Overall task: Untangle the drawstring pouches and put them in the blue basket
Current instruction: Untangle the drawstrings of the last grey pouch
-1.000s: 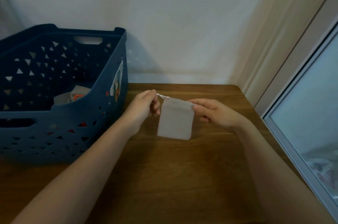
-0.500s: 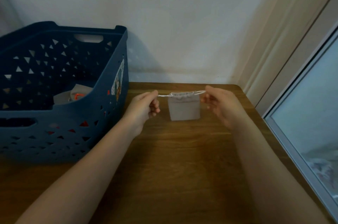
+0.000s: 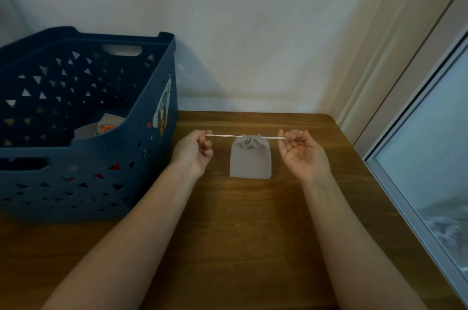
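A small grey drawstring pouch [image 3: 250, 160] hangs between my hands above the wooden table [image 3: 248, 221], its mouth gathered tight. Its white drawstring [image 3: 222, 135] runs out taut to both sides. My left hand [image 3: 193, 152] pinches the left end of the string. My right hand [image 3: 301, 155] pinches the right end, palm turned up. The blue basket [image 3: 131, 157] stands at the left, and inside it lies another grey pouch [image 3: 101, 127] with an orange cord.
A white wall rises behind the table. A window frame [image 3: 395, 183] runs along the table's right edge. The basket has triangular cut-outs and a sticker [image 3: 163, 109] on its right wall.
My hands have moved apart and pulled the drawstring taut. The pouch's mouth went from flat and wide to gathered tight, and my right hand moved from the pouch's edge to the string.
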A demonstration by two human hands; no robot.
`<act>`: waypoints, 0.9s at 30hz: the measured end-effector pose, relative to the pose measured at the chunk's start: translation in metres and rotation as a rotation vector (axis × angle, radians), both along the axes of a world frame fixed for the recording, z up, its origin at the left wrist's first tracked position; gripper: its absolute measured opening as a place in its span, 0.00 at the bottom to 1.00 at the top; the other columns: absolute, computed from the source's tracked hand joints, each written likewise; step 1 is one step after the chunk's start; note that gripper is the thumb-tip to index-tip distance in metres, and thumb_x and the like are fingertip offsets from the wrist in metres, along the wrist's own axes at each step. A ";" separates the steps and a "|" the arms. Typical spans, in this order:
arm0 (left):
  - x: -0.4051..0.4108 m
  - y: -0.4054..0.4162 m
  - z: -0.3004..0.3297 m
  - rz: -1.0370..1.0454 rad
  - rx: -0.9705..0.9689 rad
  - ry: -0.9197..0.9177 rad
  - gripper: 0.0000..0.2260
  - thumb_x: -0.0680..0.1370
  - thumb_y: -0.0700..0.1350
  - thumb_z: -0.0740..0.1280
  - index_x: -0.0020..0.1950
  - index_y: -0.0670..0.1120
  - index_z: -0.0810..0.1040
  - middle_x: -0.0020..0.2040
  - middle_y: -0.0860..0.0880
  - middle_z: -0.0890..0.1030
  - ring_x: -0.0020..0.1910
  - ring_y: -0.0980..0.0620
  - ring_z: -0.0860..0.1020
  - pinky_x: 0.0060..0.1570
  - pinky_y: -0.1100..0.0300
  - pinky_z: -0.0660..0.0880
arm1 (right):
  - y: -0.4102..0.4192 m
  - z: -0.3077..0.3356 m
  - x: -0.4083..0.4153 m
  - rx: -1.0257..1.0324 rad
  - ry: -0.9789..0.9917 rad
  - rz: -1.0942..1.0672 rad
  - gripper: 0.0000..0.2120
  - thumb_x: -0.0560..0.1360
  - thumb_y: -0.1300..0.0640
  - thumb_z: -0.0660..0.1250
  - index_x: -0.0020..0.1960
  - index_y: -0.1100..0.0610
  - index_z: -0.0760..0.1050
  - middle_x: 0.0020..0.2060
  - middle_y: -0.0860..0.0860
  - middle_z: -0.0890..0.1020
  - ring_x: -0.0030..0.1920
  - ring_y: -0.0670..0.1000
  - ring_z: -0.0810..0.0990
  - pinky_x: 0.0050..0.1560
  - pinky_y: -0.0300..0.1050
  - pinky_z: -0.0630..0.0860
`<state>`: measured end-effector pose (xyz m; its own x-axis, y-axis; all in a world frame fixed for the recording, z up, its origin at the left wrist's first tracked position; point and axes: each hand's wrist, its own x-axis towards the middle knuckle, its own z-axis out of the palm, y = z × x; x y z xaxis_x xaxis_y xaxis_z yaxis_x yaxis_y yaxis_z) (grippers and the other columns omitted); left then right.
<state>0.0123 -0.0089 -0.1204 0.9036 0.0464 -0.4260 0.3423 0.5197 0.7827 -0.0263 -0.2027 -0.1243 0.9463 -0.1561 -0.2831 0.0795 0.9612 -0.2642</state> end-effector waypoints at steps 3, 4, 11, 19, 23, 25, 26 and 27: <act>-0.001 0.003 0.004 -0.085 -0.125 -0.015 0.08 0.80 0.42 0.59 0.48 0.41 0.76 0.25 0.54 0.69 0.26 0.59 0.67 0.26 0.67 0.63 | 0.006 0.006 0.008 -0.187 0.069 0.034 0.15 0.81 0.53 0.55 0.38 0.57 0.67 0.26 0.48 0.69 0.24 0.45 0.65 0.26 0.37 0.70; -0.003 0.003 0.007 -0.132 -0.133 -0.035 0.08 0.80 0.43 0.59 0.46 0.41 0.75 0.24 0.54 0.71 0.25 0.59 0.68 0.26 0.67 0.64 | 0.008 0.009 0.009 -0.337 0.087 0.051 0.16 0.81 0.51 0.54 0.38 0.56 0.68 0.26 0.47 0.68 0.24 0.45 0.63 0.25 0.36 0.66; -0.008 -0.010 0.042 -0.260 0.477 -0.397 0.15 0.80 0.49 0.61 0.35 0.46 0.76 0.34 0.50 0.77 0.29 0.56 0.70 0.34 0.62 0.67 | 0.035 0.035 0.003 -1.314 0.060 0.076 0.12 0.79 0.52 0.62 0.44 0.56 0.81 0.31 0.46 0.81 0.35 0.44 0.76 0.42 0.46 0.75; -0.021 -0.017 0.061 -0.399 0.654 -0.644 0.15 0.82 0.50 0.57 0.44 0.47 0.81 0.25 0.51 0.71 0.24 0.60 0.68 0.31 0.67 0.68 | 0.053 0.041 -0.009 -1.690 -0.193 0.175 0.05 0.75 0.59 0.67 0.42 0.55 0.81 0.31 0.47 0.80 0.32 0.42 0.77 0.34 0.39 0.73; -0.028 -0.017 0.061 -0.381 0.586 -0.660 0.15 0.82 0.46 0.55 0.50 0.44 0.80 0.37 0.50 0.80 0.21 0.62 0.68 0.24 0.73 0.64 | 0.060 0.041 -0.010 -1.629 -0.132 0.042 0.09 0.78 0.60 0.62 0.44 0.61 0.78 0.34 0.60 0.80 0.34 0.55 0.79 0.35 0.49 0.74; -0.028 -0.017 0.057 -0.369 0.518 -0.636 0.10 0.81 0.43 0.58 0.59 0.46 0.75 0.47 0.52 0.80 0.24 0.61 0.69 0.26 0.71 0.67 | 0.061 0.045 -0.010 -1.564 -0.121 0.053 0.12 0.79 0.59 0.60 0.39 0.57 0.75 0.28 0.51 0.74 0.26 0.45 0.71 0.30 0.39 0.67; -0.029 -0.017 0.055 -0.378 0.504 -0.600 0.11 0.80 0.40 0.59 0.62 0.48 0.71 0.51 0.52 0.79 0.26 0.60 0.70 0.28 0.69 0.69 | 0.061 0.048 -0.011 -1.504 -0.116 0.079 0.12 0.80 0.58 0.59 0.38 0.56 0.75 0.27 0.49 0.71 0.26 0.43 0.68 0.29 0.37 0.65; -0.029 -0.017 0.051 -0.399 0.515 -0.560 0.14 0.79 0.38 0.60 0.64 0.47 0.69 0.53 0.52 0.78 0.28 0.59 0.72 0.30 0.68 0.71 | 0.061 0.049 -0.011 -1.445 -0.114 0.098 0.12 0.80 0.58 0.58 0.39 0.56 0.75 0.27 0.49 0.69 0.26 0.43 0.66 0.28 0.37 0.63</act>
